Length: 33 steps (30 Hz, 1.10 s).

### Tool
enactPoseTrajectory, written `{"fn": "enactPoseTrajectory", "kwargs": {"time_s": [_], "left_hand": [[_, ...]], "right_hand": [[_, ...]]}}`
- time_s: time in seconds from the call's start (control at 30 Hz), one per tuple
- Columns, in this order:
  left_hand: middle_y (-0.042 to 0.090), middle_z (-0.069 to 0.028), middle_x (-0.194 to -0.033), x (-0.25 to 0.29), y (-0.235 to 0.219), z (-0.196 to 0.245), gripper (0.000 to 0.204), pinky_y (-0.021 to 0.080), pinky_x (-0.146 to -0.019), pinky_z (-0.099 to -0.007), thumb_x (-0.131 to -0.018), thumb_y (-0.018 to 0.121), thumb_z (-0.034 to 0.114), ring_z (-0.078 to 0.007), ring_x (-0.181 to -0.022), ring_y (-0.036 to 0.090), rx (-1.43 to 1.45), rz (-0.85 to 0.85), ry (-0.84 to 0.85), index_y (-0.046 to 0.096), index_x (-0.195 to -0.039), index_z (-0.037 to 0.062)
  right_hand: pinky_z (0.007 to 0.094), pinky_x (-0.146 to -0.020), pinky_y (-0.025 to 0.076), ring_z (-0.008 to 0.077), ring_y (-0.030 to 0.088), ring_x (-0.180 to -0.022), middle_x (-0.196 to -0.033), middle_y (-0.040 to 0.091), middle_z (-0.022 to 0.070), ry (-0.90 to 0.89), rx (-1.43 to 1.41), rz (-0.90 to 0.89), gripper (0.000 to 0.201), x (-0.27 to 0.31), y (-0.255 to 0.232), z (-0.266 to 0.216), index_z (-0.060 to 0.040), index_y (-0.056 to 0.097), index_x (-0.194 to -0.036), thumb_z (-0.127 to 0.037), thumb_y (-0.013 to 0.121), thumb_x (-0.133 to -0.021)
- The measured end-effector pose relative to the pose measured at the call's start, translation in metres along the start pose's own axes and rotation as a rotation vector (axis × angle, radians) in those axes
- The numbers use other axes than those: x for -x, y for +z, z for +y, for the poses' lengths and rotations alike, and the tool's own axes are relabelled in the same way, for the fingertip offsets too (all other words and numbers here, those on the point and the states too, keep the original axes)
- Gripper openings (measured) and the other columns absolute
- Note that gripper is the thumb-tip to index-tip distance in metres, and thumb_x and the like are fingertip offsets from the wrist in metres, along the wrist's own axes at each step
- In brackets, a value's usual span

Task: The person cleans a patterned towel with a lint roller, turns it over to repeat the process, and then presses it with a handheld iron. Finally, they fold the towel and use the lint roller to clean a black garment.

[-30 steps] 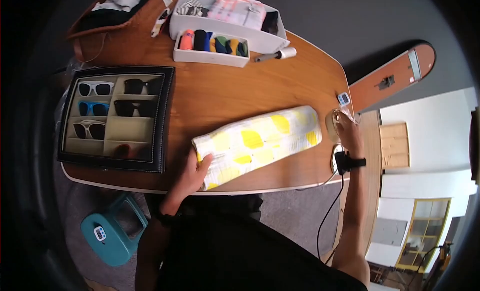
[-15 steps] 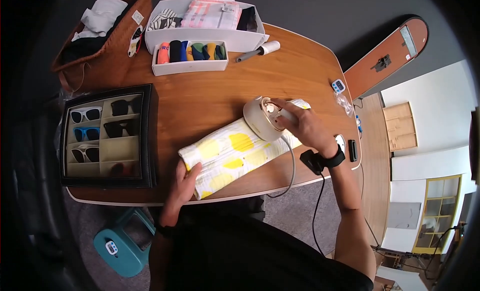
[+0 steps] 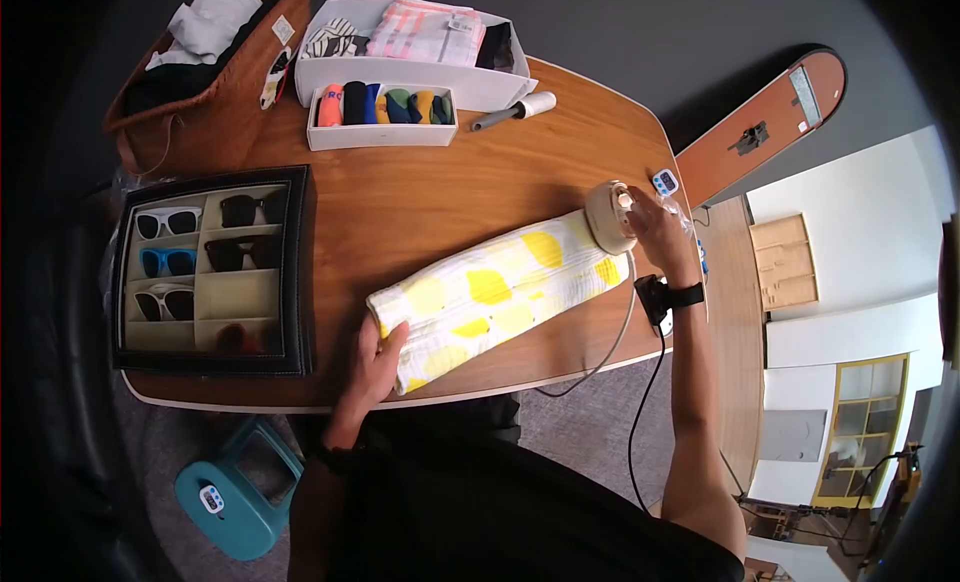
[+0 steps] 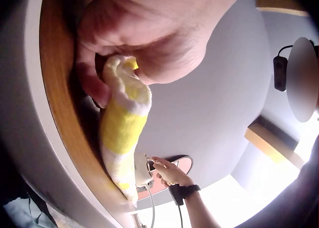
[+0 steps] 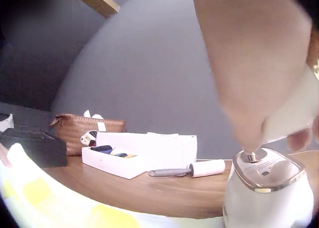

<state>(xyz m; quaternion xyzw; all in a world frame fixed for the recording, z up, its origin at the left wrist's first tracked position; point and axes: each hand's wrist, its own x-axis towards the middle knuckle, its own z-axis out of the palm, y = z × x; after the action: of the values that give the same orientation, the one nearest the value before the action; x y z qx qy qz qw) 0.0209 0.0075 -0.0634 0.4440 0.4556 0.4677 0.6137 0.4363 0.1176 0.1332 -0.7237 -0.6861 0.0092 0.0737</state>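
A folded white cloth with yellow patches (image 3: 490, 287) lies slantwise across the wooden table. At its near left end my left hand (image 3: 372, 370) grips it, thumb on top. The left wrist view has that hand (image 4: 149, 34) close up, thumb and fingers about the rolled edge of the cloth (image 4: 127, 126). My right hand (image 3: 662, 240) holds a white handheld steam iron (image 3: 608, 218) by its handle, over the far right end of the cloth. Gold trim rings the iron's top (image 5: 269, 193) in the right wrist view, with fingers near its knob. A grey cord (image 3: 607, 354) trails from the iron.
A black case of sunglasses (image 3: 300, 272) stands at the left. Behind are a brown bag (image 3: 200, 117), a white box of folded cloths (image 3: 490, 80), a smaller box of rolled socks (image 3: 385, 136) and a lint roller (image 3: 515, 111). A small timer (image 3: 665, 182) sits far right.
The right hand started at the cloth's right end, carried the steam iron left onto its middle, then moved it back right to the far end. The left hand keeps its grip on the near end.
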Motion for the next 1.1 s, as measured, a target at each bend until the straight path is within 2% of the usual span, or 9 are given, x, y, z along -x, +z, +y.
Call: {"fn": "enactPoseTrajectory", "kwargs": {"time_s": [0.07,0.17,0.27,0.47,0.67,0.73,1.0,1.03,1.1], "left_hand": [[0.068,-0.0170,-0.122,0.001,0.002,0.006,0.039,0.050,-0.095,-0.0351,-0.101,0.061,0.015,-0.0179,-0.110,0.064,0.002,0.015,-0.021,0.053,-0.133,-0.0055],[0.068,-0.0158,-0.120,0.002,0.001,0.014,0.038,0.050,-0.095,-0.0344,-0.102,0.062,0.014,-0.0163,-0.109,0.063,-0.079,0.005,-0.005,0.053,-0.133,-0.0050],[0.069,-0.0143,-0.119,0.000,0.001,0.009,0.038,0.050,-0.095,-0.0333,-0.101,0.062,0.014,-0.0151,-0.109,0.063,0.025,-0.010,-0.035,0.054,-0.134,-0.0046],[0.066,-0.0094,-0.125,-0.003,-0.008,0.012,0.039,0.050,-0.096,-0.0308,-0.103,0.063,0.015,-0.0133,-0.111,0.061,0.063,-0.080,-0.097,0.053,-0.135,-0.0039],[0.065,-0.0077,-0.127,-0.003,-0.015,0.011,0.039,0.050,-0.098,-0.0304,-0.101,0.063,0.011,-0.0137,-0.112,0.062,0.164,-0.064,-0.157,0.054,-0.137,-0.0008],[0.065,-0.0073,-0.128,-0.003,-0.019,0.002,0.039,0.049,-0.098,-0.0303,-0.101,0.063,0.009,-0.0139,-0.113,0.062,0.210,-0.079,-0.161,0.054,-0.138,-0.0001],[0.063,-0.0061,-0.130,0.001,-0.012,0.005,0.039,0.046,-0.101,-0.0282,-0.104,0.059,0.010,-0.0111,-0.115,0.058,0.240,0.031,-0.126,0.052,-0.140,-0.0004],[0.063,-0.0061,-0.129,0.001,-0.012,0.007,0.039,0.046,-0.101,-0.0279,-0.104,0.059,0.011,-0.0108,-0.114,0.057,0.250,0.042,-0.132,0.051,-0.140,-0.0007],[0.062,-0.0072,-0.131,0.001,-0.012,0.007,0.041,0.045,-0.102,-0.0287,-0.105,0.058,0.011,-0.0115,-0.116,0.057,0.253,0.034,-0.132,0.048,-0.142,-0.0011]], "right_hand": [[0.0483,-0.087,0.052,0.0412,0.067,-0.106,-0.111,0.070,0.0247,0.050,0.023,0.001,0.043,0.006,-0.003,-0.008,-0.0131,0.061,-0.136,-0.018,0.067,-0.093],[0.0535,-0.070,0.055,0.0427,0.070,-0.078,-0.083,0.071,0.0211,-0.112,0.238,0.098,0.047,0.017,0.001,-0.022,-0.0258,0.057,-0.141,-0.026,0.066,-0.094],[0.0522,-0.075,0.055,0.0444,0.069,-0.088,-0.094,0.071,0.0244,0.020,0.229,-0.049,0.048,0.034,-0.003,-0.066,-0.0195,0.059,-0.139,-0.022,0.069,-0.092],[0.0518,-0.067,0.055,0.0414,0.070,-0.078,-0.086,0.072,0.0201,-0.171,-0.082,0.044,0.045,0.074,-0.006,-0.135,-0.0260,0.059,-0.140,-0.026,0.066,-0.096],[0.0486,-0.062,0.054,0.0402,0.068,-0.066,-0.073,0.068,0.0194,-0.390,-0.368,-0.224,0.048,0.105,0.000,-0.194,-0.0257,0.055,-0.145,-0.030,0.065,-0.099],[0.0446,-0.072,0.058,0.0399,0.072,-0.079,-0.092,0.074,0.0196,-0.359,-0.357,-0.352,0.047,0.110,0.005,-0.211,-0.0219,0.059,-0.143,-0.025,0.070,-0.097],[0.0426,-0.073,0.058,0.0393,0.071,-0.079,-0.095,0.074,0.0207,-0.240,-0.362,-0.345,0.049,0.115,0.002,-0.167,-0.0203,0.061,-0.141,-0.019,0.074,-0.093],[0.0445,-0.064,0.056,0.0382,0.070,-0.072,-0.079,0.071,0.0205,-0.294,-0.352,-0.287,0.048,0.118,0.009,-0.150,-0.0271,0.059,-0.143,-0.025,0.069,-0.096],[0.0437,-0.067,0.056,0.0377,0.071,-0.075,-0.081,0.071,0.0209,-0.242,-0.369,-0.300,0.048,0.122,0.002,-0.129,-0.0261,0.060,-0.142,-0.024,0.070,-0.096]]}}
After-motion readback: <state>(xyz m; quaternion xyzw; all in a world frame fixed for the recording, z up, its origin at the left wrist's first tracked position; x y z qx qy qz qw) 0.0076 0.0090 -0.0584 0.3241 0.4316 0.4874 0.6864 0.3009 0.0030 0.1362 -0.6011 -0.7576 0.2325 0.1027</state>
